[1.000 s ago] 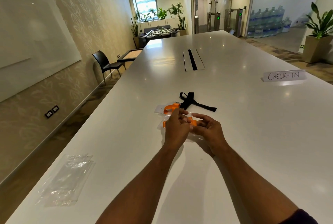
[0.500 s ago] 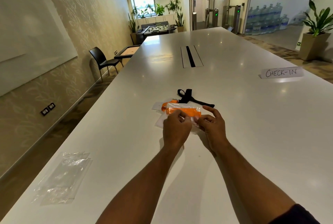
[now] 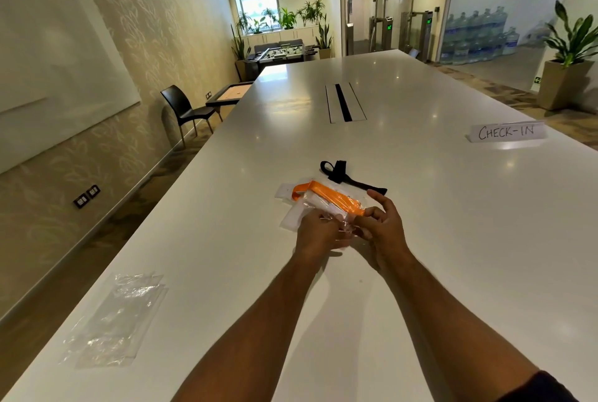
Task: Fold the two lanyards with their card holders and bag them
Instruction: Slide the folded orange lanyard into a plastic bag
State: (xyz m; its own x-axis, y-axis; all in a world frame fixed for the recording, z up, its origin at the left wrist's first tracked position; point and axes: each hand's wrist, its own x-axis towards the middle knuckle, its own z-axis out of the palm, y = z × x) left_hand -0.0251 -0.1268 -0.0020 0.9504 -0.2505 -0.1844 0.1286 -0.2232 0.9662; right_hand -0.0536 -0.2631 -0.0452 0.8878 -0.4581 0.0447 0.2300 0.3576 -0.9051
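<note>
Big white table (image 3: 420,240) takes up pretty much everything, running off toward the far end of the room. Out on the far right of it there's a paper sign reading CHECK-IN (image 3: 506,132), and a cable slot (image 3: 345,103) sits in the middle further back. Near left edge has a little stack of spare clear bags (image 3: 113,320) lying flat, well apart from where I'm working.

Centre of the table is the action. The orange lanyard (image 3: 326,196) is folded up and sits inside a clear plastic bag (image 3: 297,217), with its card holder (image 3: 286,189) sticking out at the far left. The black lanyard (image 3: 343,175) is lying loose on the table just beyond that, touching the far side of the pile.

My left hand (image 3: 318,231) is pinching the near end of the bag, fingers closed on the plastic. My right hand (image 3: 382,227) is right beside it, thumb and a couple of fingers gripping the same end, with the index finger sticking up free.
</note>
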